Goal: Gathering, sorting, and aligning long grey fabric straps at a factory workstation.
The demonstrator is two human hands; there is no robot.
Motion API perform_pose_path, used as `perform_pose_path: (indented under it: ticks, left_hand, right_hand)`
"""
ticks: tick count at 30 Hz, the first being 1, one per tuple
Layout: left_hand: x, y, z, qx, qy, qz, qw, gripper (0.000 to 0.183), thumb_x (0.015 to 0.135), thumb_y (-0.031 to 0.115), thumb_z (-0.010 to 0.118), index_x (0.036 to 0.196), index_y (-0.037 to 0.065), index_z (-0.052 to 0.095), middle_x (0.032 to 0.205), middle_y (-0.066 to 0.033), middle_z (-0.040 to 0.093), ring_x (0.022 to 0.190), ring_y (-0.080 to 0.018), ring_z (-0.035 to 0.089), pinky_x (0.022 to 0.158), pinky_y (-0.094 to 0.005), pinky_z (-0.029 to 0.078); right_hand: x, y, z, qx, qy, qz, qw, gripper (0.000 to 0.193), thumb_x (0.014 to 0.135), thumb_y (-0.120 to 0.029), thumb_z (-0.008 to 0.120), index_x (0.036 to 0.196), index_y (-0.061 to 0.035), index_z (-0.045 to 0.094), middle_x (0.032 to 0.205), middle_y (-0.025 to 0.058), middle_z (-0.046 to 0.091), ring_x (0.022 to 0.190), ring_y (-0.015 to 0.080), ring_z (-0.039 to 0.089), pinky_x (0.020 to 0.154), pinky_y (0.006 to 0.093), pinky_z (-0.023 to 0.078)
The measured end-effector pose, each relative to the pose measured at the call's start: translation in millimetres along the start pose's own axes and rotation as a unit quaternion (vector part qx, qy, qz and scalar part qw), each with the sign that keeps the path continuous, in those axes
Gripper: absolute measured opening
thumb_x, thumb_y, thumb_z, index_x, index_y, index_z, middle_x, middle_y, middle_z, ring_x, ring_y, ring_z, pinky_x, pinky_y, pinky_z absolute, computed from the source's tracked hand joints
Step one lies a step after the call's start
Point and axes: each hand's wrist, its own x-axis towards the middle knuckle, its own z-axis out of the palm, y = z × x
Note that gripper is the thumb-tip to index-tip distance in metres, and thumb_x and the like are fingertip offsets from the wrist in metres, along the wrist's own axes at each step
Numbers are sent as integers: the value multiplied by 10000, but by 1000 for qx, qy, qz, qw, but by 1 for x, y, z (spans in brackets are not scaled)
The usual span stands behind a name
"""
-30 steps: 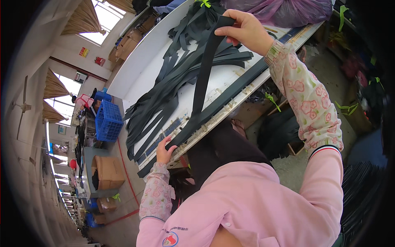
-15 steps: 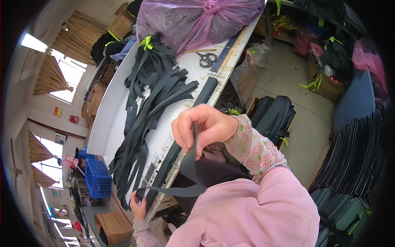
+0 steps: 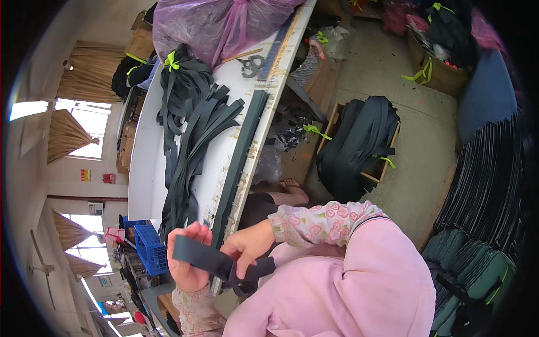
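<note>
A dark grey fabric strap (image 3: 202, 254) is held between my two hands close to my body, at the table's near end. My left hand (image 3: 190, 275) has its palm turned up and its fingers curled, with the strap lying across it. My right hand (image 3: 251, 244) pinches the folded part of the strap between thumb and fingers, and a short end sticks out to the right. Beside them, a flat stack of straight dark straps (image 3: 241, 151) lies along the table edge. A loose heap of similar straps (image 3: 188, 146), tied with a yellow-green band, spreads to its left.
On the white table (image 3: 147, 180) lie scissors (image 3: 251, 66), a blue ruler (image 3: 275, 53) and a purple plastic bag (image 3: 219, 28). A box of dark straps (image 3: 359, 140) stands on the floor to the right. Stacked dark panels (image 3: 477, 191) line the far right; a blue crate (image 3: 151, 250) is at left.
My right hand has come down from above the table toward my left hand. The strap, stretched in a long loop before, is now gathered between both hands. The view has shifted.
</note>
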Motion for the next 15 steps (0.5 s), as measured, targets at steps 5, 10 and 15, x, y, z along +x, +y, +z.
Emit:
perform_pose_path:
  ticks: [5,10,15]
  left_hand:
    - [34,-29,-6,163,22,-56,985,637,975,239,615,1502,40,318,1505,-186,382,1276,-297,522,1088,-447,423]
    - [35,-52,-44,168,96,-138,971,471,1003,162,568,1427,27,414,1378,-170,511,1074,-248,645,961,-387,519]
    - [13,-61,-76,159,126,-175,963,318,1009,142,558,1298,14,523,1217,-146,625,1010,-242,670,925,-380,534]
  right_hand:
    - [-115,11,-54,29,414,-61,908,302,876,-143,748,1078,-12,566,735,34,627,605,94,606,500,242,497]
    - [-271,78,-109,191,827,-262,459,258,961,-202,667,1068,-3,542,857,89,638,576,195,629,677,413,615]
    - [-374,168,-159,320,809,-470,148,311,988,-233,629,1177,1,548,925,114,640,651,228,636,818,454,624]
